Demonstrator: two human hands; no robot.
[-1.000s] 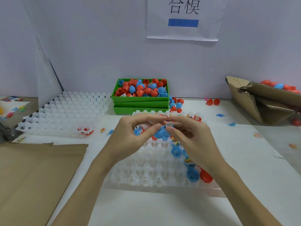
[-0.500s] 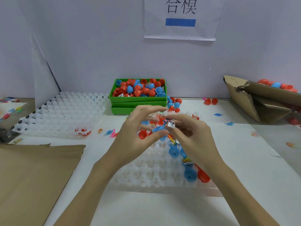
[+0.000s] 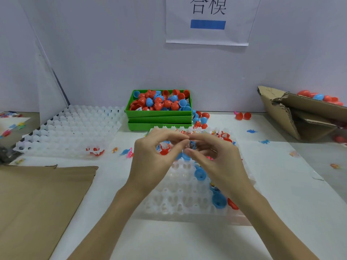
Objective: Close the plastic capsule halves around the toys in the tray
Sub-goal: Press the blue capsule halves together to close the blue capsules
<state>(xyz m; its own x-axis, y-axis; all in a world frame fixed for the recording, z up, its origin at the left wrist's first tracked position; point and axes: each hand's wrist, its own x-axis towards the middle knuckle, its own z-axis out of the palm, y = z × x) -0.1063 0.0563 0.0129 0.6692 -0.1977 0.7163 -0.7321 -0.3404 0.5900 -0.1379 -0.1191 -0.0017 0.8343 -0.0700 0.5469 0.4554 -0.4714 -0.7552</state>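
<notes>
1. Two hands meet above the far end of the clear plastic tray [image 3: 180, 201], the left hand [image 3: 153, 162] and right hand [image 3: 216, 162] with fingertips touching around a blue capsule [image 3: 190, 147].
2. Half a second earlier the fingers stood apart, with a small white-wrapped toy showing between them; now they have drawn together and the toy is all but hidden, which suggests the halves are being pressed shut.
3. Both hands pinch the capsule; whether it has snapped closed cannot be told, as fingers cover the seam.
4. Open blue halves [image 3: 217, 201] and a red half [image 3: 232, 204] sit at the tray's near right corner, so more closures appear to remain.
5. Beyond the tray on the worktop [image 3: 281, 203], the green bin [image 3: 159, 114] holds loose red and blue halves.
</notes>
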